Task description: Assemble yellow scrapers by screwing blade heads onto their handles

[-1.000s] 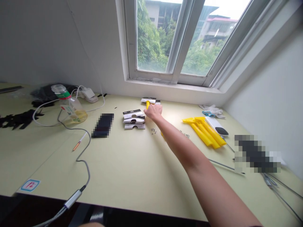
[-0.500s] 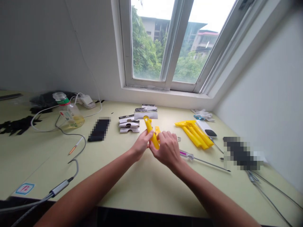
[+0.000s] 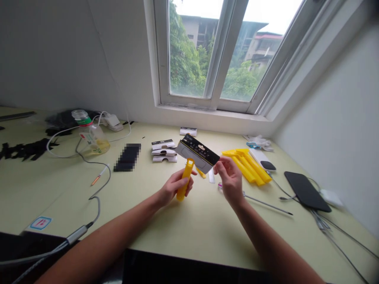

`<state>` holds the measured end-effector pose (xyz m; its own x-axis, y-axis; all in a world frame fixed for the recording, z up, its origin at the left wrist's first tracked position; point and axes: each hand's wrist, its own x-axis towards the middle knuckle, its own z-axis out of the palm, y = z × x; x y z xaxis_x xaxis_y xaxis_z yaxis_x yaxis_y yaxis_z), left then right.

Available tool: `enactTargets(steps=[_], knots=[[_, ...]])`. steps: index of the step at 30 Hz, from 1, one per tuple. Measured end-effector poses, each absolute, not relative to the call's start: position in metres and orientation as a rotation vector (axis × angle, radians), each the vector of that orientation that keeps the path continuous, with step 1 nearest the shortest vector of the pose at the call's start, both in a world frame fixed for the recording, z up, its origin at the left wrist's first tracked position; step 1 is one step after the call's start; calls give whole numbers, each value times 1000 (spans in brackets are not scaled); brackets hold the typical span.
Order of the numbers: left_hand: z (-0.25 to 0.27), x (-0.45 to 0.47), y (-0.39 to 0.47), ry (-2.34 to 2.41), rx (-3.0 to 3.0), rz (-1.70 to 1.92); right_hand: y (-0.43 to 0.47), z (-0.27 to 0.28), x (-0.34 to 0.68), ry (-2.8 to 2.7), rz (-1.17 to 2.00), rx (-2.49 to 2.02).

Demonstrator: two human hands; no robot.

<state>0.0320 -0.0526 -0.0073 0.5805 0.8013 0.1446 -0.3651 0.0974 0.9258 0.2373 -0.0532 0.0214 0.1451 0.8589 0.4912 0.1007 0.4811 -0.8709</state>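
My left hand (image 3: 171, 189) is closed around a yellow plastic handle (image 3: 184, 185), a hollow piece held upright with its open end at the top. Pinched at its right corner by my right hand (image 3: 232, 182) is a black-and-white cardboard packaging card (image 3: 197, 154) with a hang hole. The card is tilted and hangs just behind the handle's top. On the table beyond the hands lie a small yellow piece (image 3: 201, 172) and a whitish strip (image 3: 211, 176), both partly covered. A screwdriver (image 3: 268, 204) lies behind my right wrist, which hides part of it.
Folded cardboard cards (image 3: 164, 152) are stacked left of centre, another card (image 3: 188, 131) farther back. Several yellow handles (image 3: 251, 167) lie at right by a white device (image 3: 262, 158) and gloves (image 3: 259, 142). A black phone-like slab (image 3: 308, 190), bottle (image 3: 94, 138) and cables (image 3: 77, 235) flank the table.
My right hand has left the yellow handle and now holds a packaging card, lifted from the back of the table. The handle stays in my left hand, now lower. The view has shifted slightly.
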Motion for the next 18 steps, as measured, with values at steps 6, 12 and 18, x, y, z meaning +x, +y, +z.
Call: enactTargets(steps=[6, 12, 18], knots=[[-8, 39, -57, 531, 1343, 926, -55, 27, 243, -1456, 530, -964], [-8, 37, -59, 562, 1383, 921, -41, 38, 248, -1628, 354, -1007], [-6, 38, -59, 664, 1401, 1018, -25, 52, 243, -1709, 596, -1006]])
